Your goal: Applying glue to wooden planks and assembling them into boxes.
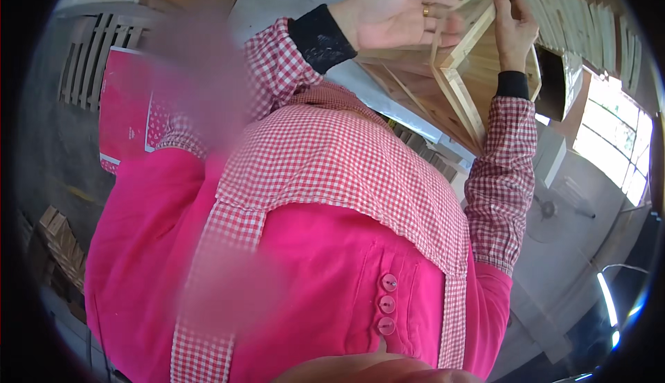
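Fingers of the left hand [391, 17] extend, loosely parted, at the left side of a pale wooden frame [478, 71]; contact is unclear. Right hand [516, 33] grips the frame's far corner. Frame stands far right, near stacked wooden slats [589, 23].

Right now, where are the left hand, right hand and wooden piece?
Left hand [390, 21]: head view, on the palm.
Right hand [515, 39]: head view, near the thumb's base.
Wooden piece [463, 106]: head view, on a pale edge strip.
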`<move>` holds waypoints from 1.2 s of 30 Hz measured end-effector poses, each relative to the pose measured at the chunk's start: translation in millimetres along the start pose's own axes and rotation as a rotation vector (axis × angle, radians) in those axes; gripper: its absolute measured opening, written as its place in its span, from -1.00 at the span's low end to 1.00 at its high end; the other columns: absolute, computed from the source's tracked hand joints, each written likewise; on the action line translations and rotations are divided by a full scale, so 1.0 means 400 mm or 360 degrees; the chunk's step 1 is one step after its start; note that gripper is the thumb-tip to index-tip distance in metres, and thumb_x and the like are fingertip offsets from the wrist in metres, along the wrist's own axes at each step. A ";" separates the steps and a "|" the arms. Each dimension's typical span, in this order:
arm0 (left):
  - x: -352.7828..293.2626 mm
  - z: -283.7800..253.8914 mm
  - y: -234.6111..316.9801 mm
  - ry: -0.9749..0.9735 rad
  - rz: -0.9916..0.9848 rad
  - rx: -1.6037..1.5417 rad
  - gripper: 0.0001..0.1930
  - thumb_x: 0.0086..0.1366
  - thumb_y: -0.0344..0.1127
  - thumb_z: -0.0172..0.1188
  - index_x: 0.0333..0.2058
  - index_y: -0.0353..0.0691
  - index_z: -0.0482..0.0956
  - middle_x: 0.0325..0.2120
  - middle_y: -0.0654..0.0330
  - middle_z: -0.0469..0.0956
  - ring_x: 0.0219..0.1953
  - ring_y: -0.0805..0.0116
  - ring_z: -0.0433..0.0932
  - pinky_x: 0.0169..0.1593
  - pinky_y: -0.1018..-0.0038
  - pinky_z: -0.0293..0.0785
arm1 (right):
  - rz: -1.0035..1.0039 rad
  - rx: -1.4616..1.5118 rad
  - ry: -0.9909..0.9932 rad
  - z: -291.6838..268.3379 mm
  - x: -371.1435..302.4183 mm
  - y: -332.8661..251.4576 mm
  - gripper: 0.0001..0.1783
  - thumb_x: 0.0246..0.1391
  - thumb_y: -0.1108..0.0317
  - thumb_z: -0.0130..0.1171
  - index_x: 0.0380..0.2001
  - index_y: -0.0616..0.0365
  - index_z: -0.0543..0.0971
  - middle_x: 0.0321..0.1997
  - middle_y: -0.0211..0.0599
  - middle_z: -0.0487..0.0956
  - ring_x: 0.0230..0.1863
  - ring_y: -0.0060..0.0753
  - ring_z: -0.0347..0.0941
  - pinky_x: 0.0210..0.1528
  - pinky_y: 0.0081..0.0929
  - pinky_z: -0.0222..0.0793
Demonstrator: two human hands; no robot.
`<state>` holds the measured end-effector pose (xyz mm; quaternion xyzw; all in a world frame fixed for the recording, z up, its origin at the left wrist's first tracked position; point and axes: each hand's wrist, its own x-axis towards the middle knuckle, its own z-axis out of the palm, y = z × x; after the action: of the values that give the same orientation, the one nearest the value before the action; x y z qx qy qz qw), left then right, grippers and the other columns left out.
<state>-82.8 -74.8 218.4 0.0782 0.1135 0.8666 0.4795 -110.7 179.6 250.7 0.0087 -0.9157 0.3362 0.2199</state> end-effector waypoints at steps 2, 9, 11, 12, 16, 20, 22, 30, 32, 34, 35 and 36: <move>-0.016 0.060 -0.013 0.0446 0.0519 0.0920 -0.64 0.39 -0.24 -0.03 0.03 -0.36 0.41 -0.20 0.21 0.53 -0.19 0.36 0.51 -0.05 0.42 0.42 | -0.0018 -0.0050 0.0024 -0.021 -0.021 -0.027 -0.54 0.07 0.27 0.22 0.03 0.28 0.53 -0.10 -0.21 0.59 -0.18 -0.53 0.50 -0.10 -0.59 0.40; 0.124 0.013 0.023 0.0316 0.0239 0.1252 -0.58 0.23 -0.17 0.18 -0.17 -0.51 0.49 -0.30 0.07 0.53 -0.29 0.32 0.53 -0.06 0.41 0.46 | -0.0604 -0.0562 -0.0599 -0.096 -0.266 -0.367 -0.57 0.01 0.41 0.26 0.02 0.08 0.57 -0.23 -0.12 0.51 -0.21 -0.16 0.46 -0.17 -0.34 0.41; 0.211 -0.001 -0.026 0.0441 0.0447 0.1600 -0.48 0.13 -0.05 0.24 -0.20 -0.51 0.52 -0.27 0.01 0.56 -0.22 0.22 0.56 -0.11 0.41 0.45 | -0.0469 -0.0457 -0.0742 -0.089 -0.333 -0.352 -0.47 -0.04 0.58 0.21 0.08 0.04 0.53 -0.28 -0.19 0.48 -0.32 -0.26 0.44 -0.28 -0.40 0.41; 0.230 -0.005 -0.045 0.0452 0.0431 0.1599 -0.48 0.13 -0.05 0.24 -0.20 -0.51 0.52 -0.27 0.01 0.56 -0.22 0.22 0.56 -0.11 0.41 0.45 | -0.0457 -0.0445 -0.0750 -0.091 -0.335 -0.344 -0.47 -0.04 0.58 0.21 0.08 0.04 0.53 -0.28 -0.19 0.48 -0.32 -0.26 0.44 -0.28 -0.40 0.41; 0.251 -0.005 -0.091 0.0731 0.0522 0.2232 -0.42 0.10 0.03 0.26 -0.20 -0.50 0.53 -0.24 0.01 0.57 -0.14 0.23 0.55 -0.11 0.40 0.43 | -0.0448 -0.0332 -0.0758 -0.089 -0.339 -0.314 -0.39 -0.06 0.68 0.14 0.12 0.03 0.50 -0.29 -0.21 0.48 -0.36 -0.33 0.45 -0.31 -0.46 0.41; 0.220 0.043 -0.055 0.0475 0.0157 0.2284 -0.43 0.18 0.11 0.17 -0.15 -0.38 0.54 -0.22 0.08 0.57 -0.13 0.29 0.53 -0.09 0.42 0.42 | -0.0561 -0.0421 -0.0769 -0.097 -0.338 -0.304 -0.38 -0.09 0.71 0.11 0.11 0.05 0.50 -0.32 -0.20 0.47 -0.38 -0.31 0.45 -0.30 -0.45 0.42; 0.189 0.073 -0.052 0.0632 0.0342 0.2303 -0.63 0.32 -0.10 0.06 -0.11 -0.31 0.50 -0.20 0.18 0.56 -0.14 0.40 0.51 -0.13 0.49 0.43 | -0.0488 -0.0323 -0.0751 -0.095 -0.338 -0.299 -0.38 -0.09 0.72 0.10 0.11 0.06 0.50 -0.32 -0.21 0.48 -0.37 -0.32 0.46 -0.28 -0.45 0.41; -0.046 -0.300 -0.056 0.0923 0.0424 0.1415 -0.44 0.35 0.07 0.00 0.15 -0.23 0.34 0.09 0.14 0.39 0.09 0.30 0.38 0.13 0.25 0.29 | -0.0294 -0.0583 -0.0322 -0.218 -0.317 -0.274 -0.50 0.06 0.63 0.10 0.12 0.21 0.47 -0.17 -0.31 0.57 -0.25 -0.56 0.45 -0.20 -0.60 0.39; -0.116 -0.397 -0.126 0.1185 0.0242 0.0923 -0.42 0.35 0.13 -0.02 0.20 -0.10 0.30 0.14 0.18 0.33 0.16 0.32 0.31 0.20 0.20 0.21 | -0.0005 -0.0367 -0.0056 -0.250 -0.324 -0.271 -0.59 0.19 0.53 0.07 0.12 0.30 0.44 -0.03 -0.30 0.56 -0.17 -0.61 0.44 -0.10 -0.65 0.38; -0.129 -0.425 -0.183 0.1099 0.0205 0.0555 -0.40 0.36 0.14 -0.04 0.23 -0.10 0.26 0.15 0.18 0.31 0.17 0.32 0.30 0.22 0.22 0.20 | 0.0116 -0.0332 0.0042 -0.297 -0.328 -0.238 -0.59 0.21 0.49 0.05 0.13 0.32 0.42 0.01 -0.27 0.54 -0.12 -0.59 0.43 -0.07 -0.65 0.38; -0.131 -0.426 -0.202 0.0986 0.0138 0.0216 -0.38 0.36 0.14 -0.05 0.26 -0.10 0.22 0.16 0.18 0.29 0.19 0.31 0.28 0.23 0.24 0.19 | 0.0267 -0.0297 0.0165 -0.314 -0.331 -0.223 -0.59 0.24 0.46 0.04 0.14 0.34 0.40 0.06 -0.25 0.51 -0.08 -0.57 0.43 -0.04 -0.64 0.38; -0.123 -0.426 -0.224 0.0979 0.0163 0.0204 -0.38 0.36 0.14 -0.05 0.26 -0.10 0.22 0.16 0.18 0.29 0.19 0.31 0.28 0.23 0.24 0.19 | 0.0240 -0.0301 0.0155 -0.328 -0.337 -0.216 -0.59 0.24 0.46 0.04 0.14 0.34 0.40 0.06 -0.25 0.51 -0.08 -0.57 0.43 -0.04 -0.64 0.38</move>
<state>-25.7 -91.2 28.9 -0.1517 0.3034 0.8638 0.3725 77.3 176.4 337.3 -0.0973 -0.9296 0.2639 0.2381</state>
